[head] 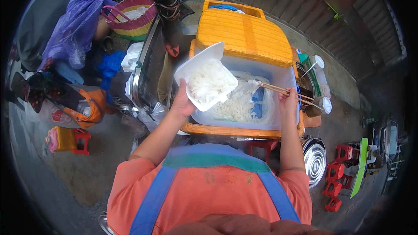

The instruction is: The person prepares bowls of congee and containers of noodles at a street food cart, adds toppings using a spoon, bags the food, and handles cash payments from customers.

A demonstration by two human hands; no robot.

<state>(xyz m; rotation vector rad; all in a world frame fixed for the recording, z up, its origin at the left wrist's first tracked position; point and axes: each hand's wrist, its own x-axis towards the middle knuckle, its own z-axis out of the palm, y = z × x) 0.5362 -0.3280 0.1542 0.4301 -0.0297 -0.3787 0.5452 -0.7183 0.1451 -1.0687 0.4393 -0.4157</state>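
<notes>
My left hand (183, 102) grips the near-left side of a white foam takeaway box (204, 55), its lid raised. White rice noodles (209, 81) fill the box, which is held tilted above a translucent plastic tub (284, 88). In my right hand (288, 101) is a pair of wooden chopsticks (276, 88), their tips over the tub at a bit of noodle or clear plastic; which one I cannot tell. More white noodles (235, 109) lie in the tub on a clear plastic bag, with a blue patch (258, 102) showing beside them.
A yellow foam lid (241, 36) covers the tub's far part. Lidded jars (321, 104) and a metal pot (305, 81) stand at right. On the left are a metal-edged counter (140, 81), stacked foam boxes (132, 55) and a woven basket (137, 16). Red stools (334, 171) stand farther right.
</notes>
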